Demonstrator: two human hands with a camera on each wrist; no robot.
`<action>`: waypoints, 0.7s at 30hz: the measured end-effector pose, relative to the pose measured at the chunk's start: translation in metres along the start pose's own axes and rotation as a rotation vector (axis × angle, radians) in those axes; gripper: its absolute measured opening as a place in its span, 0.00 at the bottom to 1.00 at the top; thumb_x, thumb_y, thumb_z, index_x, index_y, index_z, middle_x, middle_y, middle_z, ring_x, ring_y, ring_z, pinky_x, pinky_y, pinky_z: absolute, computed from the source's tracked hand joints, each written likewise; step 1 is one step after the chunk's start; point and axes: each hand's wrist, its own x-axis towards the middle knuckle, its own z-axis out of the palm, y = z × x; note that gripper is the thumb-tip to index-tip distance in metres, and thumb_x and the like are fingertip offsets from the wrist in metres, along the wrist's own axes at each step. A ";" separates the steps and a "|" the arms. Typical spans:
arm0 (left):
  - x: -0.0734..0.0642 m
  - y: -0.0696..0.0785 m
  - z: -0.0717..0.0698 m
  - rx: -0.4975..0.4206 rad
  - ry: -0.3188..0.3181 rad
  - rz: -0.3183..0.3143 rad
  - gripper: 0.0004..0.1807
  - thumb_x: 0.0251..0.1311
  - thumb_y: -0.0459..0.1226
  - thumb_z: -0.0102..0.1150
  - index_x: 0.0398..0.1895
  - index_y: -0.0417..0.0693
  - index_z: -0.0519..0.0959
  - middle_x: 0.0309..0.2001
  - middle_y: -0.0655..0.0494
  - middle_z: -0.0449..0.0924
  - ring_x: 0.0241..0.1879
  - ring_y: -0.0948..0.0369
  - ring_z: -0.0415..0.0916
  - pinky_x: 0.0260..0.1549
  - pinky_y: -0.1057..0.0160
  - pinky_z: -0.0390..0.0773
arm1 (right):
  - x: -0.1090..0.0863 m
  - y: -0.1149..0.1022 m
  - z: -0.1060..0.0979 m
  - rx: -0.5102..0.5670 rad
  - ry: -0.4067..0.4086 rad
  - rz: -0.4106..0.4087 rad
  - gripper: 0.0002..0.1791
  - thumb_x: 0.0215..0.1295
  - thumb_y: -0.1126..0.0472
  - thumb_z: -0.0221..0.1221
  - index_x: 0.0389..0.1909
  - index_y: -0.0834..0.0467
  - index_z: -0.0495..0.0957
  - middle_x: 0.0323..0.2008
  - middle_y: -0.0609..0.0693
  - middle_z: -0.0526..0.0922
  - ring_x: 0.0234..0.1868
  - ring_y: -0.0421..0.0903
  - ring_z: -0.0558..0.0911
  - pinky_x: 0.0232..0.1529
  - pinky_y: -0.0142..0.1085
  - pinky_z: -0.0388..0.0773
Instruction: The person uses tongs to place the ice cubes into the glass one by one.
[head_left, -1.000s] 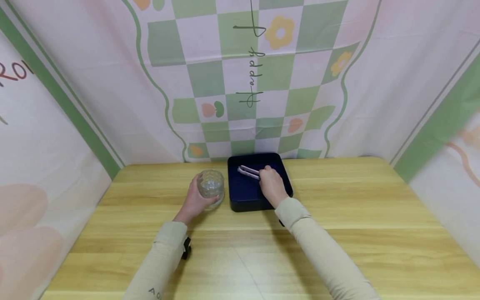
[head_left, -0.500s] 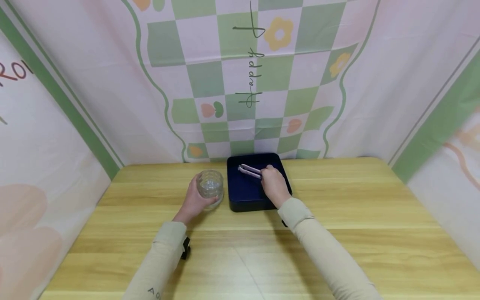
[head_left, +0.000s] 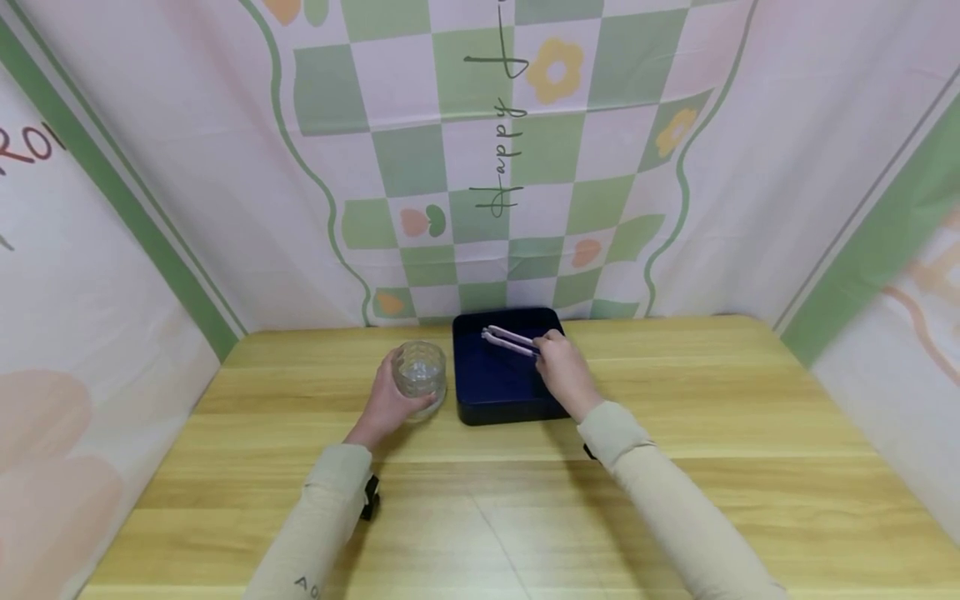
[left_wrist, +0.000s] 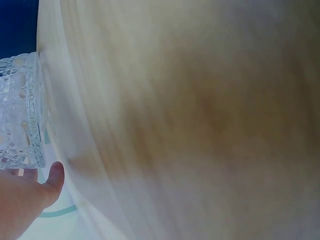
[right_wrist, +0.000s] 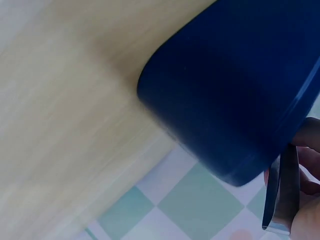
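Observation:
My left hand [head_left: 388, 404] grips a clear textured glass [head_left: 420, 367] standing on the table, left of a dark blue square tray [head_left: 495, 411]. The left wrist view shows the patterned wall of this glass [left_wrist: 20, 110] and the thumb side of my hand [left_wrist: 25, 202]. My right hand [head_left: 564, 373] holds silver tongs [head_left: 513, 346] over the tray, tips pointing left and slightly apart. Nothing can be made out between the tips. In the right wrist view the tongs' handle end [right_wrist: 287, 192] lies between my fingers, beside the tray's wall [right_wrist: 200, 130].
A light wooden table [head_left: 465, 500] carries the glass and the tray. Behind its far edge hangs a checked, flowered cloth [head_left: 480, 167], close to the tray's back rim. Cloth panels [head_left: 112, 292] also stand on the left and right sides.
My right hand has shifted a little to the right with the tongs, whose tips have moved slightly right and away from the tray's left wall. The left hand and the glass have stayed in place.

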 end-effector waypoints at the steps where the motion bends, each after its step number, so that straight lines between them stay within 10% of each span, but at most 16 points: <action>1: 0.000 0.000 0.000 -0.002 -0.001 0.001 0.56 0.43 0.37 0.74 0.73 0.42 0.48 0.70 0.38 0.55 0.69 0.43 0.57 0.68 0.41 0.61 | -0.001 0.001 -0.001 0.007 0.003 -0.003 0.14 0.56 0.74 0.60 0.44 0.72 0.79 0.38 0.64 0.80 0.38 0.58 0.82 0.41 0.46 0.82; 21: 0.000 -0.001 0.001 -0.016 0.005 0.009 0.56 0.42 0.35 0.74 0.72 0.41 0.49 0.69 0.37 0.56 0.68 0.42 0.58 0.68 0.42 0.61 | -0.004 -0.009 -0.020 0.011 0.101 -0.154 0.15 0.55 0.73 0.63 0.45 0.70 0.80 0.40 0.63 0.81 0.39 0.56 0.82 0.39 0.44 0.83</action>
